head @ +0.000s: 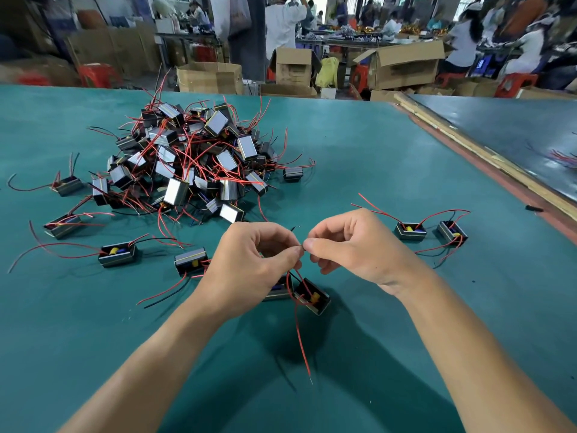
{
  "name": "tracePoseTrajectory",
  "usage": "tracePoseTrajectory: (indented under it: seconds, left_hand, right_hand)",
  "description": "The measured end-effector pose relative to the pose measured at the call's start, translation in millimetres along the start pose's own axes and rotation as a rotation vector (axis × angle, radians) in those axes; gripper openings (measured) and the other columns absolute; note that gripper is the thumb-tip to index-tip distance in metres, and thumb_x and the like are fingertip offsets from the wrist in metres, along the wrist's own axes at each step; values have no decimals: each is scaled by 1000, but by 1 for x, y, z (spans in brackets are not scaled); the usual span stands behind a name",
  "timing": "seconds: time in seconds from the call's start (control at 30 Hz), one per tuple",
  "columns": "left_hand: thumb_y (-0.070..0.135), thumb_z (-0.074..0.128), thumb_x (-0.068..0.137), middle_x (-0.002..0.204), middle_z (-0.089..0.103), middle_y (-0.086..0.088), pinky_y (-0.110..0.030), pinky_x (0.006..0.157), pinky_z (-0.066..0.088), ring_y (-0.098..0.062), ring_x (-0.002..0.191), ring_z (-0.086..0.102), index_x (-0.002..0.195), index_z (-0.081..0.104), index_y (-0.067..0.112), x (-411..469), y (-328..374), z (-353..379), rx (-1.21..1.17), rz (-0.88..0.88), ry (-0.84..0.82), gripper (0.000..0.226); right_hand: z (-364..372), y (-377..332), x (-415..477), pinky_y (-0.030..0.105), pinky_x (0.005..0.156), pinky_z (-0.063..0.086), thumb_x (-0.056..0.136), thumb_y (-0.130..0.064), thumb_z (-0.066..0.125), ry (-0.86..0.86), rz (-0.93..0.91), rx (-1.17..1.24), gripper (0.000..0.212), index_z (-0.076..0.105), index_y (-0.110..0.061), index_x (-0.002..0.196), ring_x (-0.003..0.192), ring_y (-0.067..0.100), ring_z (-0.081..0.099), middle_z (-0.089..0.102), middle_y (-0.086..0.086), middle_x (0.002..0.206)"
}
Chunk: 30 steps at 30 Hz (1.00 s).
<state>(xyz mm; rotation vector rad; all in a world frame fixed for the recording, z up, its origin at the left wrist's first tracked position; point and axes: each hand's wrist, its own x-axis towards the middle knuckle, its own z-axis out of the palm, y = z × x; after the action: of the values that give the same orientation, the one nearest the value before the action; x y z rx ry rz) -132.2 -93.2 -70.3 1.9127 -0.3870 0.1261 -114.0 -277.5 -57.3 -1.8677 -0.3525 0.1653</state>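
Observation:
My left hand (249,260) and my right hand (349,245) meet above the green table (374,170), each pinching wire ends between thumb and forefinger where the fingertips touch. Red and black wires run down from the pinch to two small black box modules (312,296) hanging just below my hands; the second one is partly hidden behind my left wrist. One long red wire (301,339) dangles toward me. A large pile of the same modules (190,157) with tangled red wires lies at the far left.
Loose modules lie left of my hands (117,254) (190,260) and two more sit to the right (410,231) (451,232). A wooden strip (487,157) borders the table on the right. Cardboard boxes (209,78) and people working are beyond the far edge.

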Motion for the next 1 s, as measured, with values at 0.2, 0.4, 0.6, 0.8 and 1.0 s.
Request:
tracePoseTrajectory:
  seconds: [0.2,0.4,0.6,0.8,1.0]
  left_hand:
    - [6,69,87,66,73,2,-13,57,47,-4,59,64,74,72,15,1,2,0,-41,-30,-7,16]
    - [10,67,89,66,71,-3,-18,50,41,-13,51,45,70,72,14,3,3,-4,-199,-180,-62,20]
    - [19,66,88,71,69,-1,-17,55,44,-12,55,46,66,72,22,5,5,-12,-394,-358,-183,23]
    - [20,67,88,66,66,-2,-17,51,43,-12,50,45,72,73,20,5,6,-10,-395,-305,-127,16]
    - [11,67,87,70,71,-6,-20,48,48,-12,45,53,66,72,20,6,5,-11,-423,-284,39,23]
  right_hand:
    - [0,0,-2,34,63,53,87,-8,68,13,-129,-186,14,72,-9,73,58,12,59,68,4,64]
    - [2,0,-2,39,66,53,92,-10,60,31,-256,-350,16,64,-18,79,65,7,58,63,-8,69]
    - [9,3,-1,47,67,51,94,-13,57,65,-333,-289,17,61,-25,83,68,24,55,60,-5,70]
    - [12,5,1,24,60,43,91,-16,60,160,-414,-291,8,65,-20,86,63,13,53,60,-14,71]
    - [10,5,-1,26,66,49,72,-56,64,111,-145,-310,40,54,-28,99,70,10,61,66,-12,79]
